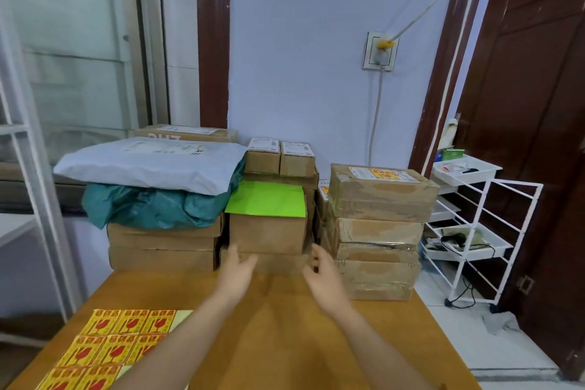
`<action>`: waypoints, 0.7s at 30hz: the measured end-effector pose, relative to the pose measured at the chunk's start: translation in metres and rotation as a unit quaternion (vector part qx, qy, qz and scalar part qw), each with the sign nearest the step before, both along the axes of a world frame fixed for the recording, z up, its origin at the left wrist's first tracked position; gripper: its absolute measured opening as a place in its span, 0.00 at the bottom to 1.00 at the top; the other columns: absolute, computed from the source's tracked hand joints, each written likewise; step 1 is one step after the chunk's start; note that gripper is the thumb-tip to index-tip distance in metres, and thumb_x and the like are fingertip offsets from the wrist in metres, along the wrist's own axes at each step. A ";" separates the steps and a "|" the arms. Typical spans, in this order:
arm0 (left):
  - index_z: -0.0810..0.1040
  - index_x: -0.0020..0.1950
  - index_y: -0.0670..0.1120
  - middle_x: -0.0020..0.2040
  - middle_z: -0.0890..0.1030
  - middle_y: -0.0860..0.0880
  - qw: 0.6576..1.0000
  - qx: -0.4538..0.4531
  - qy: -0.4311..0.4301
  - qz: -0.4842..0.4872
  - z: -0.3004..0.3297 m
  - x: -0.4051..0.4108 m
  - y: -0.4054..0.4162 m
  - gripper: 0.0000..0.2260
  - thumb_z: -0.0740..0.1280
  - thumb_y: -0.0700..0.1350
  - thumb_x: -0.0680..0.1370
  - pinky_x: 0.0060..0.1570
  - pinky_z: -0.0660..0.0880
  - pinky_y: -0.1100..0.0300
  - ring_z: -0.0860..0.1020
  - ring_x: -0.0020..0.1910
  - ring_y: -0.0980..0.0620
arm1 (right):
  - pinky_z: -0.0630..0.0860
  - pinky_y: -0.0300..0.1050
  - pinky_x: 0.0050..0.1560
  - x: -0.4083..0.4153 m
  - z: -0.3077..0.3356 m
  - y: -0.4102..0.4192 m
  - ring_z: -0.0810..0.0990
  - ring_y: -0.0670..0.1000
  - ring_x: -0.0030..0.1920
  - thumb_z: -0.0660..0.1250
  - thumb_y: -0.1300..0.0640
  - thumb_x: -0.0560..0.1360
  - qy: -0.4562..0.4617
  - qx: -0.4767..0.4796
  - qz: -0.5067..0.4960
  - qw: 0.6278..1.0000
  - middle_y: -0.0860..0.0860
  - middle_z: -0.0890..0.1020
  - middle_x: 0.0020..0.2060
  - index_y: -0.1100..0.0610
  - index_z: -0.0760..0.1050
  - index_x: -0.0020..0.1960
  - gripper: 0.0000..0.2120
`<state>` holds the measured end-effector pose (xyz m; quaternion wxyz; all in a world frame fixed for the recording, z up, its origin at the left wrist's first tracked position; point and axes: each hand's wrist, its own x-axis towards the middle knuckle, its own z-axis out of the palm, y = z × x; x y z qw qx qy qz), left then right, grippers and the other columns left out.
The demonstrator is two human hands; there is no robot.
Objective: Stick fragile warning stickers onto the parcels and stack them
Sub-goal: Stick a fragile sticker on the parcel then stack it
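Head view. Left hand [235,274] and right hand [323,272] reach fwd over the desk [285,326], both arms extended, palms facing each other, fingers loosely spread, holding nothing. Between and just beyond the fingertips lies the low box [278,263], bottom of the centre stack; whether the fingers touch it cannot be told (blur). On it sits the mid box [267,234], topped by a green sheet [267,199].

Far of the centre stack: 2 small boxes [280,157] side by side, each w/ a white label, on more cartons.

Right stack [376,231]: 4 boxes visible, taped, the top one bearing a white label and a yellow-red fragile sticker [384,174]. A further stickered box edge shows just left of it, partly hidden.

Left stack: 2 flat boxes [163,244] at the bottom, then a teal bag [152,206], then a grey mailer [148,165]; 1 long box [186,133] behind.

Sticker sheets [107,348] lie near-left on the desk, well apart from the left hand, beside the left forearm; about 8 yellow-red stickers visible, some cut by the frame edge.

Right of the desk: white wire rack [468,231] w/ trays; brown door [531,104] beyond. Wall socket [380,51] w/ a white cable above the stacks.
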<state>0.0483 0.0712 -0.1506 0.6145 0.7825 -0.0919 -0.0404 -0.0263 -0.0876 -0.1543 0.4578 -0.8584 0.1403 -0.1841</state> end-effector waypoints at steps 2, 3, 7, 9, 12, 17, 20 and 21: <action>0.56 0.77 0.44 0.74 0.64 0.43 1.000 -0.021 0.006 0.017 0.010 0.011 0.001 0.27 0.63 0.43 0.80 0.67 0.62 0.55 0.65 0.71 0.45 | 0.60 0.44 0.71 0.014 0.012 0.000 0.63 0.52 0.72 0.62 0.57 0.79 0.000 0.040 -0.004 0.999 0.55 0.61 0.74 0.59 0.53 0.77 0.31; 0.55 0.77 0.44 0.74 0.62 0.43 0.999 -0.034 0.009 0.021 0.014 0.016 0.001 0.29 0.63 0.43 0.79 0.69 0.61 0.54 0.64 0.72 0.45 | 0.59 0.46 0.72 0.020 0.018 -0.001 0.61 0.53 0.74 0.62 0.56 0.79 -0.001 0.061 -0.009 0.998 0.54 0.58 0.75 0.59 0.50 0.78 0.33; 0.50 0.78 0.43 0.77 0.58 0.45 0.998 -0.057 0.010 0.025 0.023 0.030 -0.002 0.33 0.65 0.42 0.79 0.71 0.57 0.55 0.59 0.74 0.47 | 0.55 0.50 0.75 0.044 0.029 -0.007 0.56 0.53 0.76 0.63 0.54 0.77 -0.002 0.116 -0.025 0.993 0.54 0.54 0.77 0.57 0.44 0.78 0.37; 0.51 0.78 0.43 0.76 0.59 0.45 0.998 -0.053 0.005 0.026 0.025 0.034 -0.004 0.33 0.65 0.42 0.78 0.70 0.58 0.56 0.60 0.74 0.47 | 0.55 0.51 0.75 0.052 0.031 -0.008 0.54 0.53 0.76 0.62 0.55 0.78 0.004 0.133 -0.020 0.991 0.54 0.53 0.77 0.58 0.43 0.78 0.38; 0.50 0.78 0.44 0.76 0.60 0.45 0.999 -0.043 0.005 0.021 0.026 0.042 -0.006 0.33 0.65 0.42 0.78 0.68 0.60 0.56 0.61 0.73 0.46 | 0.57 0.53 0.74 0.061 0.033 -0.008 0.56 0.54 0.76 0.62 0.54 0.78 0.016 0.164 -0.007 0.986 0.53 0.54 0.77 0.54 0.41 0.78 0.38; 0.51 0.78 0.45 0.75 0.61 0.45 0.999 -0.049 0.012 0.018 0.025 0.052 -0.009 0.32 0.65 0.42 0.78 0.68 0.61 0.56 0.62 0.73 0.46 | 0.64 0.54 0.71 0.075 0.031 -0.008 0.65 0.55 0.71 0.62 0.55 0.78 0.015 0.235 -0.001 0.972 0.52 0.62 0.75 0.50 0.41 0.78 0.38; 0.52 0.78 0.45 0.75 0.62 0.45 0.998 -0.064 0.015 0.010 0.021 0.052 -0.008 0.32 0.65 0.42 0.78 0.68 0.61 0.56 0.62 0.72 0.47 | 0.64 0.54 0.71 0.073 0.032 -0.005 0.66 0.55 0.71 0.62 0.56 0.78 0.003 0.252 -0.006 0.968 0.52 0.63 0.74 0.51 0.44 0.78 0.36; 0.52 0.78 0.45 0.75 0.62 0.45 0.997 -0.071 0.010 0.007 0.021 0.051 -0.007 0.31 0.65 0.41 0.78 0.67 0.61 0.56 0.62 0.72 0.47 | 0.64 0.54 0.71 0.071 0.032 -0.005 0.66 0.55 0.71 0.62 0.56 0.78 -0.004 0.254 -0.008 0.967 0.52 0.64 0.73 0.51 0.45 0.78 0.36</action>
